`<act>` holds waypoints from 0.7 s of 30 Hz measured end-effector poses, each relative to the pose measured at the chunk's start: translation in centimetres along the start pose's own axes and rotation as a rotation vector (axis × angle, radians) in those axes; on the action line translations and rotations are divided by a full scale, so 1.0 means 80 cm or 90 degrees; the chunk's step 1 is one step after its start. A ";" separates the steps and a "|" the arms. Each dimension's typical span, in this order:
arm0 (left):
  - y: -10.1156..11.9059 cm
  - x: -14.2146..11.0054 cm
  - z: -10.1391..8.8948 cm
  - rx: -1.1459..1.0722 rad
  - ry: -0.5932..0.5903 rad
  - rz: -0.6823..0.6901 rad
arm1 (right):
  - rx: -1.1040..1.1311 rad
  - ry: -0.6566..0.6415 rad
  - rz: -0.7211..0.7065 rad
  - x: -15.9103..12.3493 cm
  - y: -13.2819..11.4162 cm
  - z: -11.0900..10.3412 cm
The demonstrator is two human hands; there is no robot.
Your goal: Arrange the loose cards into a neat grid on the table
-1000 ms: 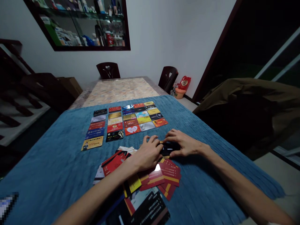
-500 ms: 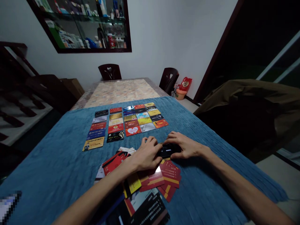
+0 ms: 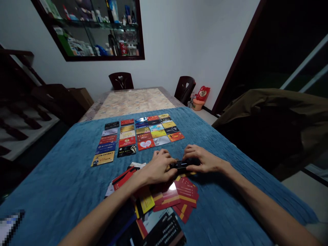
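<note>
Between my two hands is a dark, glossy black card [image 3: 182, 166], possibly several stacked; I cannot tell. My left hand [image 3: 160, 166] closes on its left end, fingers curled and thumb at the near side. At the other end my right hand [image 3: 203, 160] grips it between thumb and fingers. Below and left of them lies a loose heap of overlapping cards: red cards [image 3: 186, 193], a yellow card [image 3: 146, 202], and black cards [image 3: 164, 230]. My left forearm covers part of the heap. Beyond my hands, cards lie face up in columns, with a black card [image 3: 126, 150] in the nearest row.
A blue cloth [image 3: 64, 177] covers the near part of the table [image 3: 130, 100]. Dark chairs [image 3: 185, 89] stand at its far end. A red bag [image 3: 203, 93] and an orange tub [image 3: 197, 104] are on the floor. Brown fabric [image 3: 256, 102] drapes at the right.
The view has tilted up slightly. Both hands keep hold of the black card, which has shifted a little rightward and changed tilt. The laid-out cards stay put.
</note>
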State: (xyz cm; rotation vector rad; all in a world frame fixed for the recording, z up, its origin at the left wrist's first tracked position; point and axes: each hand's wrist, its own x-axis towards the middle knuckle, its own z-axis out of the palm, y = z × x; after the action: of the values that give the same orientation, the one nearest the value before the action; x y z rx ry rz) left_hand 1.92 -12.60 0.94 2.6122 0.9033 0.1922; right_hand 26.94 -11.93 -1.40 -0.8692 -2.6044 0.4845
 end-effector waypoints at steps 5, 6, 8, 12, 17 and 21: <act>-0.004 0.003 -0.002 -0.023 0.007 -0.013 | 0.011 0.033 -0.007 0.000 0.001 0.000; -0.006 0.004 -0.001 -0.024 0.013 -0.013 | 0.010 0.040 -0.006 0.000 0.001 0.000; -0.009 0.006 0.001 -0.023 0.027 -0.012 | 0.007 0.055 -0.007 0.001 0.001 0.001; -0.018 0.010 0.005 -0.022 0.042 -0.032 | -0.003 0.086 -0.007 0.001 0.005 0.005; -0.025 0.014 0.008 -0.036 0.060 -0.052 | -0.023 0.111 0.014 -0.001 0.015 0.011; -0.030 0.015 0.014 -0.044 0.094 -0.062 | -0.054 0.117 0.029 -0.002 0.020 0.015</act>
State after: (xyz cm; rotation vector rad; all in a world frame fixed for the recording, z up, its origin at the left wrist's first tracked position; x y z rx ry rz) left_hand 1.79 -10.40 -1.05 2.5097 1.0512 0.3885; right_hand 27.32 -11.06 -3.19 -0.9553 -2.4571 0.2923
